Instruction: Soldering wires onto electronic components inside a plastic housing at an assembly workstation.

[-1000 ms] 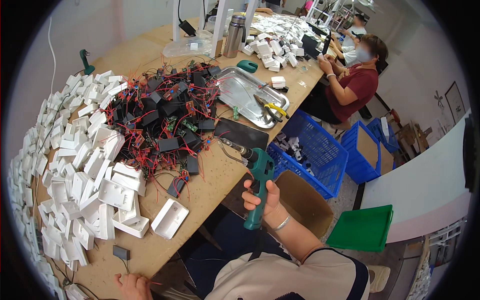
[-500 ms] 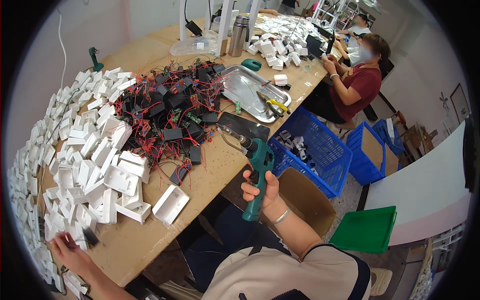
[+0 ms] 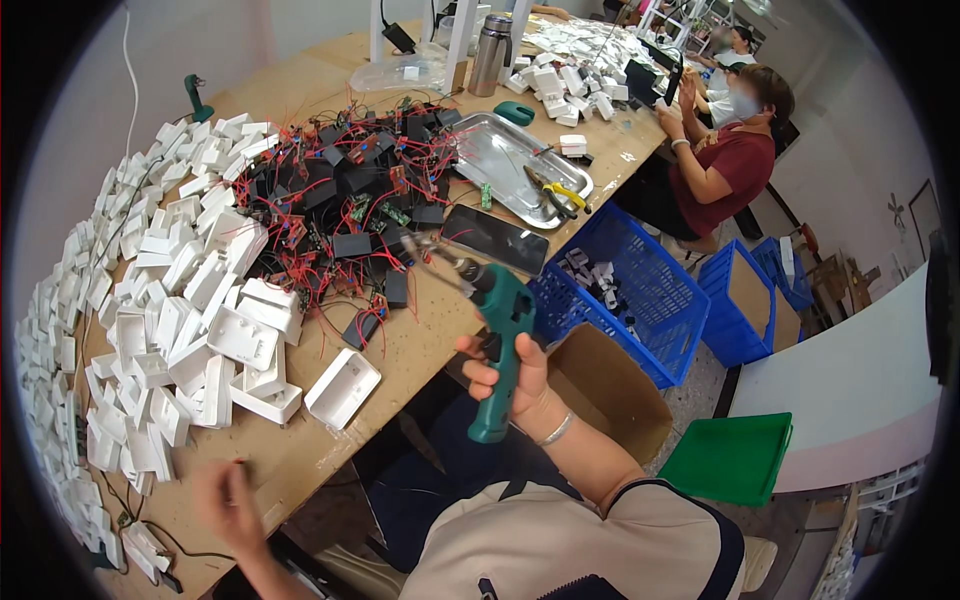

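Note:
My right hand is wrapped round the green handle of a soldering gun, held up over the table's front edge. Its metal nozzle and thin bent tube point up and left toward a heap of black boxes with red wires; the tip is blurred. At the lower left, my left hand is above the tabletop, smeared by motion. A small dark bit shows at its fingers, too blurred to make out. An open white plastic case lies between my hands, beside a large pile of similar white cases.
A black flat panel and a metal tray with yellow-handled pliers lie beyond the gun. Right of the table stand a blue crate, a cardboard box and a green bin. A co-worker sits at the far right.
My left hand has moved right, away from the white pile toward the table's front edge. The soldering gun has shifted slightly left and down. The view has shifted a little.

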Demonstrator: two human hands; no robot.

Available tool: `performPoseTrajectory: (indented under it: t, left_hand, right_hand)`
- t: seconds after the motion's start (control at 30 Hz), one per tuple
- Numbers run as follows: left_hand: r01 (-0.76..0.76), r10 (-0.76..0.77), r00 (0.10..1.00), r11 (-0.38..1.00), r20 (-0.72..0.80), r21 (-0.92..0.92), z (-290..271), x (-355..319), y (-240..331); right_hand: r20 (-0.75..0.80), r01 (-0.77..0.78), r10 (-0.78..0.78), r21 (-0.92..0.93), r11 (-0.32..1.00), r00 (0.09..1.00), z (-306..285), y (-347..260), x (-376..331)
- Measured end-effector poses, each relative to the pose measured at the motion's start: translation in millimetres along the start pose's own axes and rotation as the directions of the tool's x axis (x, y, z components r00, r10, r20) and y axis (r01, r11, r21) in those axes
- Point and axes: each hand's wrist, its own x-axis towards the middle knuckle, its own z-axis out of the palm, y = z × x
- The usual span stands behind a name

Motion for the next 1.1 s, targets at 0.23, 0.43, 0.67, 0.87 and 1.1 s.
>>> performPoseTrajectory:
  t: [0.23,0.43,0.67,0.87,1.1]
  left_hand:
    - [0.126,-0.082,0.985,0.94,0.15,-0.316,55,-25,35]
    - [0.116,-0.052,0.975,0.949,0.215,-0.293,61,-23,48]
    - [0.091,-0.028,0.976,0.952,0.216,-0.291,64,-22,51]
    - [0.053,0.001,0.975,0.971,0.223,-0.235,65,-21,52]
    - [0.363,-0.288,0.932,0.762,0.22,-0.537,71,-30,44]
  right_hand:
    - [0.042,-0.254,0.25,0.14,0.957,0.967,23,63,16]
    - [0.028,-0.336,0.335,0.118,0.935,0.942,32,100,17]
    - [-0.022,-0.369,0.369,0.001,0.93,0.929,28,103,15]
    - [-0.061,-0.378,0.379,0.017,0.926,0.924,32,103,13]
    - [-0.099,-0.325,0.325,0.023,0.946,0.94,29,102,14]
